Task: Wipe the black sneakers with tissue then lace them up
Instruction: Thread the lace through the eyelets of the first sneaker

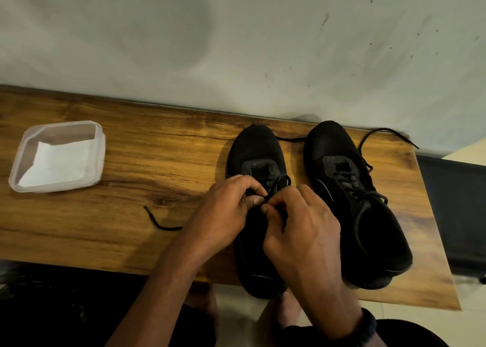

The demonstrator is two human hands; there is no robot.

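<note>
A wooden tabletop (pixel 110 215) is running along a pale wall (pixel 236 36), its near edge facing the person. Two black sneakers are standing on its right part, side by side, toes toward the wall and heels hanging just over the near edge. The right sneaker (pixel 352 204) is sitting untouched, its lace threaded through the eyelets and one loose end (pixel 389 133) lying out to the far right. The left sneaker (pixel 256 152) is lying under both hands. The left hand (pixel 226 212) and the right hand (pixel 302 228) are meeting over its tongue, each with thumb and fingertips closing on the black shoelace (pixel 278 182), which is rising in a small loop just beyond them. Another end of lace (pixel 160 221) is trailing on the wood to the left of the left wrist. Far to the left, well apart from the shoes, a clear plastic container (pixel 98 162) is holding folded white tissue (pixel 59 163). A dark band (pixel 368 325) is circling the right wrist.
</note>
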